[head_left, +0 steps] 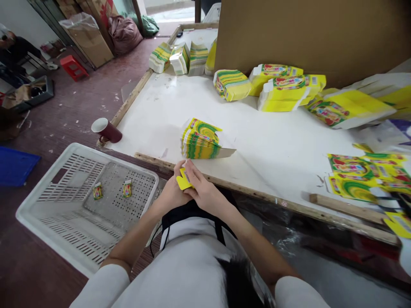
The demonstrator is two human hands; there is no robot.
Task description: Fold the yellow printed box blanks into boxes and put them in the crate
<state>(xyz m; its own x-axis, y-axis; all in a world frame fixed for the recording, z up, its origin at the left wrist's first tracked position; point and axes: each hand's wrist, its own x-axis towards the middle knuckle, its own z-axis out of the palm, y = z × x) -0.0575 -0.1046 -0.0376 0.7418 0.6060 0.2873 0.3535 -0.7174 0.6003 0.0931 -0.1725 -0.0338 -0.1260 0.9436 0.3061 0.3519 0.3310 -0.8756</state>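
Observation:
Close to my body, at the table's front edge, both hands are closed around one small yellow carton [183, 181]. My left hand [173, 190] grips it from the left, and my right hand [202, 188] presses on it from the right with bent fingers. Part of the carton is hidden by the fingers; a yellow flap sticks out toward me. Just beyond my hands, a fanned stack of flat yellow-green cartons [201, 141] lies on the white table [154, 115]. Two small finished-looking cartons, one on the left [97, 191] and one on the right [127, 188], lie inside the white plastic basket [75, 149].
A maroon mug [111, 131] lies tilted at the table's left corner. Bundles of cartons [285, 92] line the back beside a large cardboard sheet [305, 38]. Loose flat cartons [356, 175] and a wooden strip [346, 207] are at right. A person sits far left near a red stool [73, 67].

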